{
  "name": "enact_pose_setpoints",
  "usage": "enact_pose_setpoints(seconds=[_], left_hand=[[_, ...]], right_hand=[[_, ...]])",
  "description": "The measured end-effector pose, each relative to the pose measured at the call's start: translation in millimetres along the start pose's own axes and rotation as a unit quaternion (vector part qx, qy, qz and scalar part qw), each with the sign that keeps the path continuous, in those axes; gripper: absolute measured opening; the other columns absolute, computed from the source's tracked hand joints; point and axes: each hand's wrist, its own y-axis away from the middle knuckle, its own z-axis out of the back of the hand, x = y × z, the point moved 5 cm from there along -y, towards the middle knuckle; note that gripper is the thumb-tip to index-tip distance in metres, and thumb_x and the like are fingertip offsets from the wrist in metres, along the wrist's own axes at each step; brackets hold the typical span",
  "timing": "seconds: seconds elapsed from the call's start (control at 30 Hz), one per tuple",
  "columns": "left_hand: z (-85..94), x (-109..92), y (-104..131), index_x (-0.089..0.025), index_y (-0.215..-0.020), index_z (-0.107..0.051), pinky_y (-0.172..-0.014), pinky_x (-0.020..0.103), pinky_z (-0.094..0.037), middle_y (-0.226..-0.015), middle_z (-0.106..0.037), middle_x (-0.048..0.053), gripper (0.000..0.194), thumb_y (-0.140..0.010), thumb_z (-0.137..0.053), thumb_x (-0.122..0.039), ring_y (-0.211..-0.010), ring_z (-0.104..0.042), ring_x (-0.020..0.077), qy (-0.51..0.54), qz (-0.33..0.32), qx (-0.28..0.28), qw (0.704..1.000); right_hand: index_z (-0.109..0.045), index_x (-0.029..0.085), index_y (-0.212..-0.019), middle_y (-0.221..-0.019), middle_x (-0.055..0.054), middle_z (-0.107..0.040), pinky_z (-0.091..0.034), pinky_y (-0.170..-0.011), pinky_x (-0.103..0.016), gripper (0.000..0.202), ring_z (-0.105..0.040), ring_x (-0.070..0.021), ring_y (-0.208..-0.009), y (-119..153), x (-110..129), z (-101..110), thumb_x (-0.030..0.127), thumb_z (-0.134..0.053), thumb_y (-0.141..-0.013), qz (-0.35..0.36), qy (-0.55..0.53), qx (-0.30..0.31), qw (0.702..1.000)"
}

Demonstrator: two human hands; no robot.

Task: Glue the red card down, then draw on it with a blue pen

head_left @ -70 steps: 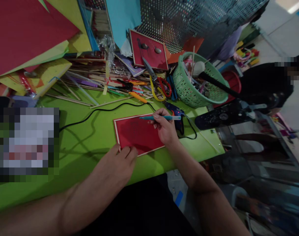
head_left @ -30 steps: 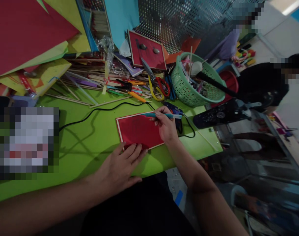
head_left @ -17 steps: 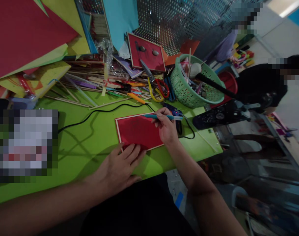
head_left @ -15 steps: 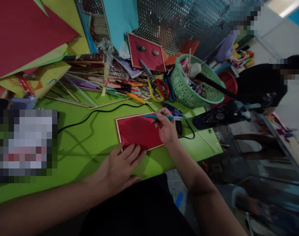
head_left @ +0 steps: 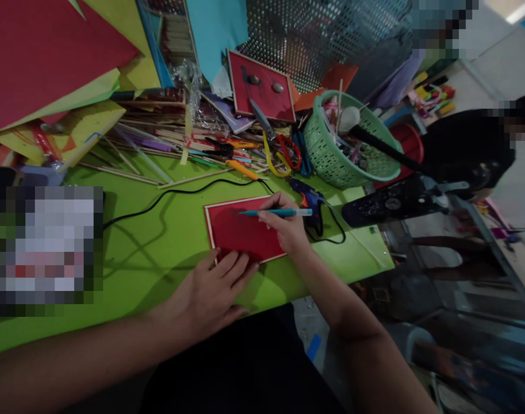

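Observation:
A red panel (head_left: 245,233) edged with thin pale sticks lies on the green table (head_left: 150,253). My left hand (head_left: 217,287) lies open over its lower left edge, with the fingers spread on the red surface. A teal pen (head_left: 279,213) is pinched in my right hand (head_left: 286,224) above the panel's right part. The pen tip points left, over the upper middle of the panel, near some faint dark marks. Whether the tip touches the surface, I cannot tell.
Behind the panel are scissors (head_left: 264,123), an orange-handled tool (head_left: 242,169), a glue gun (head_left: 309,201) with a black cable, and thin sticks. A green basket (head_left: 331,155) stands at the back right. A person in black (head_left: 464,144) is at the far right.
My right hand and the pen have moved slightly left and down over the panel. My left hand stays in place. The view has shifted a little.

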Motion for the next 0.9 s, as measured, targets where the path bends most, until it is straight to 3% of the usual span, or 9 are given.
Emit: enact_pose_setpoints(seconds=[0.23, 0.9], left_hand=[[-0.1, -0.5, -0.3, -0.021, -0.155, -0.046, -0.114, 0.05, -0.035, -0.147, -0.061, 0.014, 0.073, -0.095, -0.055, -0.061, -0.133, -0.052, 0.0302, -0.001, -0.001, -0.003, 1.0], [7.1, -1.6, -1.0, -0.018, -0.149, -0.053, -0.111, 0.049, -0.036, -0.144, -0.064, 0.013, 0.068, -0.096, -0.055, -0.06, -0.13, -0.053, 0.029, -0.01, -0.02, -0.031, 0.999]], right_hand=[[-0.062, 0.023, -0.078, -0.07, 0.004, -0.061, -0.043, -0.058, -0.028, 0.023, -0.053, -0.0127, -0.063, 3.1, 5.8, -12.9, 0.04, -0.079, -0.081, 0.044, 0.077, 0.058, 0.994], [-0.062, 0.023, -0.08, -0.073, 0.003, -0.061, -0.042, -0.061, -0.03, 0.016, -0.053, -0.0136, -0.067, 6.7, 6.6, -14.8, 0.03, -0.076, -0.085, 0.048, 0.101, 0.075, 0.991]])
